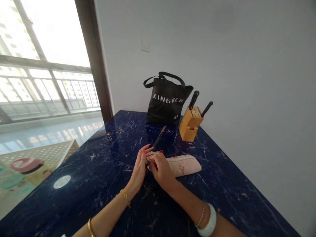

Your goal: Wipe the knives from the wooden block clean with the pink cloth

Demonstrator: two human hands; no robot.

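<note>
A knife (159, 137) points away from me, its blade tilted up to the right above the dark tabletop. My left hand (140, 165) is closed around its lower part, and most of the handle is hidden by my fingers. Pinched in my right hand (161, 169), right beside the left, is one end of a pale pink towel (187, 165) with a reddish pattern. That end lies against the knife near the handle; the rest of the towel trails to the right on the table.
A wooden knife block (189, 129) with two black-handled knives stands at the back right, beside a black tote bag (164, 105) near the wall. The blue marbled table (103, 177) reaches toward it. Below the left edge, a white perforated basket (63, 148) is near a pink-lidded bottle (27, 165).
</note>
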